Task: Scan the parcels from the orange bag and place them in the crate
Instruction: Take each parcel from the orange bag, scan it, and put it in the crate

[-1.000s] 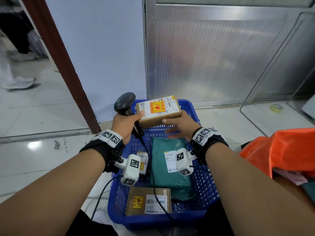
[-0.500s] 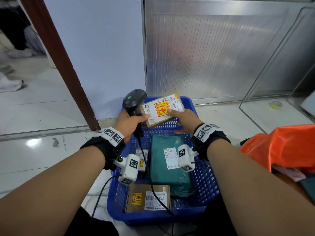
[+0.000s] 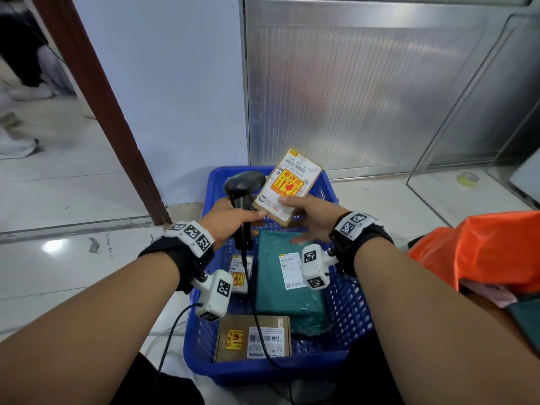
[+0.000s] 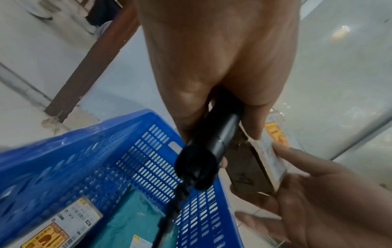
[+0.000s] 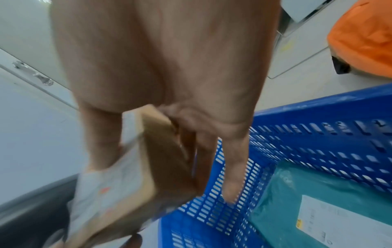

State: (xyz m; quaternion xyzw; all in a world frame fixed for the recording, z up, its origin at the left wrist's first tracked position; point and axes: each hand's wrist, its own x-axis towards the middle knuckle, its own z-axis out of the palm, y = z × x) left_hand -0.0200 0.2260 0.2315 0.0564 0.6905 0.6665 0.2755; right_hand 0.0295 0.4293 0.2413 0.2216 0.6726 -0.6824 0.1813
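Observation:
My right hand (image 3: 304, 214) pinches a small cardboard parcel (image 3: 287, 185) by its near end, thumb on the labelled face, and holds it tilted above the far end of the blue crate (image 3: 347, 302). My left hand (image 3: 230, 217) grips the handle of a black barcode scanner (image 3: 244, 185), and its thumb touches the parcel's near corner. The scanner head sits just left of the parcel. In the right wrist view the parcel (image 5: 131, 176) is blurred. In the crate lie a teal mailer (image 3: 289, 282), a cardboard box (image 3: 254, 337) and a small box (image 3: 241, 273). The orange bag (image 3: 482, 249) lies at the right.
The scanner's black cable (image 3: 257, 311) trails down across the crate's parcels and over its near rim. A brown door frame (image 3: 96, 106) and a metal panel (image 3: 365, 92) stand behind the crate. A tape roll (image 3: 467, 179) lies on the floor far right.
The parcel has turned from lying flat and crosswise to standing tilted with its far end raised. The scanner has moved right, up against the parcel. The right hand has shifted to the parcel's near end.

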